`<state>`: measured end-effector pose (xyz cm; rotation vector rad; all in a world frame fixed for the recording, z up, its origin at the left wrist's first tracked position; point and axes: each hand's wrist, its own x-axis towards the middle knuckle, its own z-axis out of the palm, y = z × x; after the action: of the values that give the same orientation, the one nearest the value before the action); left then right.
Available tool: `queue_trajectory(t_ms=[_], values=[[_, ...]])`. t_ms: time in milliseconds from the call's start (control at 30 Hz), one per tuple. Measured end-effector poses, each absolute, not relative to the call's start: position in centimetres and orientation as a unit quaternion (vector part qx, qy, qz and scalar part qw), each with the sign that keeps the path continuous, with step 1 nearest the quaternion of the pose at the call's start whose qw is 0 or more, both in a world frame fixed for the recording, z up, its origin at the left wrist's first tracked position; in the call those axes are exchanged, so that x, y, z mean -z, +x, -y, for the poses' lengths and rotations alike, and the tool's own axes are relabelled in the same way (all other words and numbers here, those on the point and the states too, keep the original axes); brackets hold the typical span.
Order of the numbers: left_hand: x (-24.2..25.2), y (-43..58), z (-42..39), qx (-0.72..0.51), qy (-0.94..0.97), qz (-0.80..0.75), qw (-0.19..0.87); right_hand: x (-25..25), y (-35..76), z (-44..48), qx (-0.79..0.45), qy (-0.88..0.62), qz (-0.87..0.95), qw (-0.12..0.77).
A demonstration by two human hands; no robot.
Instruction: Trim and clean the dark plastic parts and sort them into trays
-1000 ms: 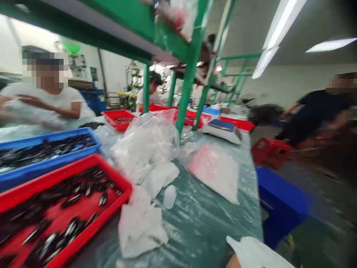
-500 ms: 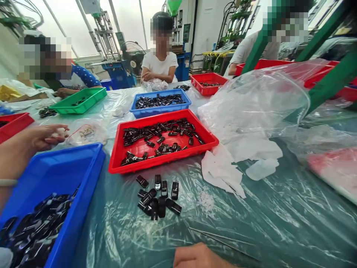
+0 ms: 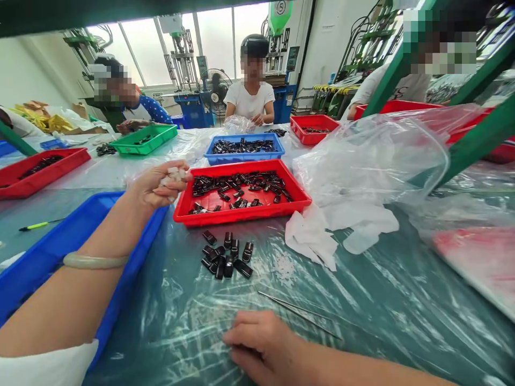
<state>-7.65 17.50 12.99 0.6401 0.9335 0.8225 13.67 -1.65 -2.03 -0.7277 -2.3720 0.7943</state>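
My left hand (image 3: 163, 185) is raised over the far end of a blue tray (image 3: 155, 230), its fingers closed around a cluster of small whitish translucent pieces (image 3: 177, 174). Beyond its fingertips sits a red tray (image 3: 241, 215) with many glossy black clip-like parts. My right hand (image 3: 265, 343) rests on the plastic-covered table, loosely curled, with thumb and forefinger apart and nothing visible between them. Just beyond it lies a pair of thin metal tweezers (image 3: 300, 313). A loose group of black parts (image 3: 228, 265) lies between my hands and the red tray.
White crumbs (image 3: 284, 268) and crumpled white sheets (image 3: 309, 236) lie right of the black parts. A large clear plastic bag (image 3: 362, 155) stands near green slanted posts (image 3: 470, 139). Co-workers sit around the table by a green tray (image 3: 145, 140) and a light-blue tray (image 3: 245, 158).
My left hand has moved right, toward the red tray, holding the white pieces. My right hand shows further into view, and the camera view has shifted.
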Motion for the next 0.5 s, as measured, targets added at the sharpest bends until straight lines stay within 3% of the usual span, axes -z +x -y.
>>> queue_trajectory(t_ms=[300, 500], values=[[-7.4, 8.0, -12.1, -0.200, 0.437, -0.421, 0.769, 2.5, 14.1, 3.0, -0.195, -0.255, 0.920, 0.223], [-1.6, 13.0, -8.5, -0.131, 0.574, -0.456, 0.667, 2.7, 13.9, 3.5, -0.160, -0.262, 0.930, 0.201]])
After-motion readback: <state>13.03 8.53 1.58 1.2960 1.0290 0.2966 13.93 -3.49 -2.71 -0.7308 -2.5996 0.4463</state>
